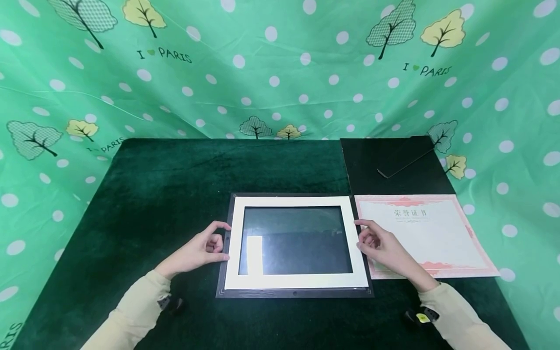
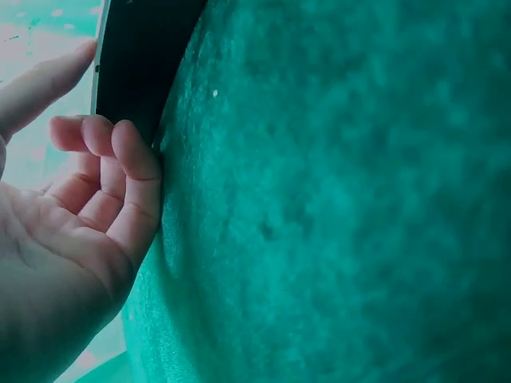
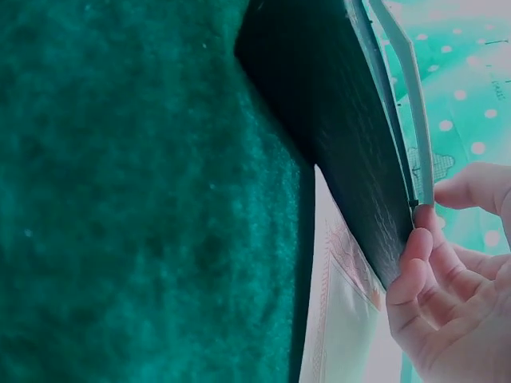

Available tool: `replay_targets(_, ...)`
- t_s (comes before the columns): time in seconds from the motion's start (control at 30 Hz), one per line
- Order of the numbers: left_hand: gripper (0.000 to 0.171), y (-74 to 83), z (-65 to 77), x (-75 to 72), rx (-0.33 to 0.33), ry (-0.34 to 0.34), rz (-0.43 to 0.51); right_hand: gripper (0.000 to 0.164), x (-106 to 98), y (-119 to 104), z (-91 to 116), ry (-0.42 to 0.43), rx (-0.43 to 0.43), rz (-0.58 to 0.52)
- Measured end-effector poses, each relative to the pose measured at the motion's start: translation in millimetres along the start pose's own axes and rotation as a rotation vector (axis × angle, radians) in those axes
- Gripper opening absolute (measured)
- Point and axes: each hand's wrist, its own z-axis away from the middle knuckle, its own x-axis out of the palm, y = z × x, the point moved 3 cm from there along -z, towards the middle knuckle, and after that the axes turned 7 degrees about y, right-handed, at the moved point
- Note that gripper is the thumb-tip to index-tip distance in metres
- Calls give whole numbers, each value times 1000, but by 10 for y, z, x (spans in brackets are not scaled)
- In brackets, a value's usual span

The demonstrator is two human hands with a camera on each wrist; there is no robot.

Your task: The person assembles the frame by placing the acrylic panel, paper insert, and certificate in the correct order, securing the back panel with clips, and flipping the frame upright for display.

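A white rectangular mat board [image 1: 302, 201] lies over a black picture frame [image 1: 295, 294], whose dark rim shows around it. Through the mat's window a shiny dark pane [image 1: 297, 238] reflects light. My left hand [image 1: 199, 248] holds the mat's left edge with thumb and forefinger spread along it, the other fingers curled in. On the opposite side my right hand [image 1: 385, 248] grips the right edge the same way. The right wrist view shows the mat [image 3: 425, 136] slightly bowed, with a gap between it and the frame [image 3: 335, 96].
A pink-bordered certificate [image 1: 420, 243] lies right of the frame, partly under my right forearm. Behind it is a black panel [image 1: 363, 165] with a folded flap [image 1: 407, 155]. Dark green cloth [image 1: 175, 180] covers the table; a dotted green curtain [image 1: 271, 53] hangs around it.
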Motion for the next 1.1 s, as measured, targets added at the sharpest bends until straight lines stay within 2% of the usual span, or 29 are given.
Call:
replay_targets(0.17, 68, -13, -36, -1, 8, 12, -47, 50, 8, 28, -8, -8, 4, 8)
replay_targets(0.3, 70, -13, -48, -3, 7, 13, -48, 56, 5, 52, -16, 9, 9, 5)
replay_targets(0.47, 87, -33, -59, -5, -1, 38, -27, 69, 1, 103, -23, 39, 49, -20)
replay_targets(0.63, 97, -47, -65, -7, -1, 35, -17, 72, 9, 135, -24, 45, 85, -23)
replay_targets(0.73, 96, -55, -66, -13, -12, 31, -19, 72, 15, 137, -33, 37, 101, -56)
replay_targets(0.93, 95, -90, -67, -42, -74, 60, 19, 72, 23, 116, -80, 8, 154, -185)
replay_targets(1.1, 96, -133, -95, -90, -101, 79, 43, 72, 65, 87, -160, -7, 160, -221)
